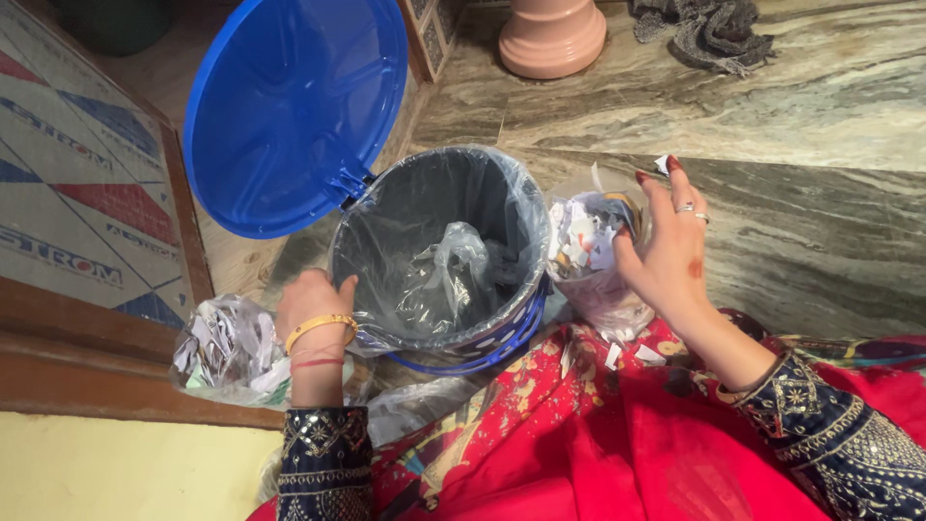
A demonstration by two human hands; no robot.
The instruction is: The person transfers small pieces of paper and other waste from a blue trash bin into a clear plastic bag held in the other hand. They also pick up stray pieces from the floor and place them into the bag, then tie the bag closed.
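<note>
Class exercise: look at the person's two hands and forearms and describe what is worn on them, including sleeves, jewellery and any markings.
Both sleeves are dark navy with gold embroidery. The left hand has a gold bangle and a thin red thread at the wrist. The right hand wears silver rings, red nail polish and a small reddish mark on its back.

Glossy blue plastic bin lid [294,106], thin crinkly clear liner [439,241] (film-like), polished veined stone floor [772,116], torn paper scraps [584,236].

Left hand [311,307] at bin [439,256] near-left rim, fingers curled over edge, wrist straight, forearm coming up from below. Right hand [667,241] just right of bin, fingers spread, palm facing bin, forearm angled in from lower right.
</note>
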